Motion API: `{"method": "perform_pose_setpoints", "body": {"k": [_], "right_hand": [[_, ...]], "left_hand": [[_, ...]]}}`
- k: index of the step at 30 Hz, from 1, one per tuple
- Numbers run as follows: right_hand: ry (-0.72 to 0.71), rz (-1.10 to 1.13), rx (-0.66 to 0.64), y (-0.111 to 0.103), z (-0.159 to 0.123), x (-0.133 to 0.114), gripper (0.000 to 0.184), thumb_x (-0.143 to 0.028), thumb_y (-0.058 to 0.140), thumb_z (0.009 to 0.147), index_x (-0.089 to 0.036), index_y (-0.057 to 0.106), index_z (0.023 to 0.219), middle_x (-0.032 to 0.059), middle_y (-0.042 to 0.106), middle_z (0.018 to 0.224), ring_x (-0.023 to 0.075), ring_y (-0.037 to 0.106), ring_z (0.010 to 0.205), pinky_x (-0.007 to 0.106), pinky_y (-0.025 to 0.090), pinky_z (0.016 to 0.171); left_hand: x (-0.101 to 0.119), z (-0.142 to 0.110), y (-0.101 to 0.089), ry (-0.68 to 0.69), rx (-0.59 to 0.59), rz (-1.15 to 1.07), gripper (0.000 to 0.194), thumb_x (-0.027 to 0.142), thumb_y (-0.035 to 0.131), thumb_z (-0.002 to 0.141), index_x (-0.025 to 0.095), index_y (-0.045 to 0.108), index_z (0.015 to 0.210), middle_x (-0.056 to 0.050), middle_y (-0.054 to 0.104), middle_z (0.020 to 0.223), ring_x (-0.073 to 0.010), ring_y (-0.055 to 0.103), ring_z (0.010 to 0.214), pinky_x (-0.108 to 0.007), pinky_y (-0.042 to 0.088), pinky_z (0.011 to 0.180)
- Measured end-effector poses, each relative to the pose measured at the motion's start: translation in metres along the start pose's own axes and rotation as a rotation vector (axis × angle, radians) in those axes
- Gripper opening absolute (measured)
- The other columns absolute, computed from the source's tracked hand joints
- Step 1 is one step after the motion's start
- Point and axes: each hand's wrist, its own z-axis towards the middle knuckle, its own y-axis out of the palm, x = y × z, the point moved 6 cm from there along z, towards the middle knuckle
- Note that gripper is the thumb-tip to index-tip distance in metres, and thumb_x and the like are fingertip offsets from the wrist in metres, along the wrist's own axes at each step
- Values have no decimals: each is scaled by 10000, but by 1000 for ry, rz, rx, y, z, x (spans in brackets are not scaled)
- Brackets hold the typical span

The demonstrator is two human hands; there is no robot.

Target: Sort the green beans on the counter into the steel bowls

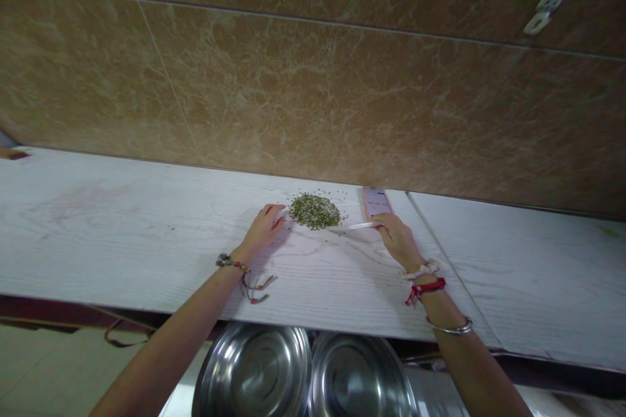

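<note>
A small pile of green beans mixed with white grains [313, 211] lies on the white wood-grain table, with a few loose beans scattered around it. My left hand [264, 227] rests at the left side of the pile, fingers loosely extended and nothing in them. On the other side, my right hand [397, 238] grips a slim white utensil [359, 226] by its right end. Its thin far tip reaches the lower right edge of the pile; whether it is a knife or a spoon I cannot tell. Just beyond my right hand lies a phone [376, 202] with a lit screen.
Two shiny steel basins [254, 371] sit side by side below the table's front edge, between my forearms. A brown marbled tile wall [313, 91] rises behind the table [122, 228]. A seam crosses the tabletop at the right.
</note>
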Motion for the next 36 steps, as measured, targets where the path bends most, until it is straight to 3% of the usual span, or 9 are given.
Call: {"method": "perform_pose_setpoints", "body": {"k": [9, 19, 27, 36], "right_hand": [[-89, -33, 4, -2, 2, -16, 229, -119, 409, 797, -238, 605, 814, 35, 690, 782, 189, 624, 766, 378, 504, 796], [-83, -58, -1, -5, -4, -17, 234, -136, 414, 812, -252, 617, 824, 31, 693, 794, 193, 628, 802, 397, 494, 839], [-105, -35, 34, -8, -5, -22, 212, -144, 424, 824, -240, 614, 834, 34, 699, 810, 188, 642, 805, 372, 514, 798], [-142, -4, -17, -7, -6, -38, 210, -135, 422, 831, -238, 605, 824, 32, 684, 764, 185, 633, 753, 362, 514, 766]], "left_hand": [[0, 0, 0, 0, -13, 17, 263, 191, 491, 772, 216, 593, 1013, -74, 597, 1032, -218, 578, 1025, -411, 455, 976], [2, 0, 0, -9, -3, -5, 239, 185, 496, 782, 236, 592, 996, -74, 609, 1023, -223, 575, 1032, -426, 449, 970], [3, -1, 0, -16, -9, -32, 255, 172, 505, 766, 244, 601, 991, -69, 617, 1025, -215, 578, 1024, -409, 448, 971], [4, -1, 0, -36, -39, -19, 268, 160, 494, 770, 200, 603, 1011, -94, 612, 1053, -232, 577, 1034, -420, 437, 977]]}}
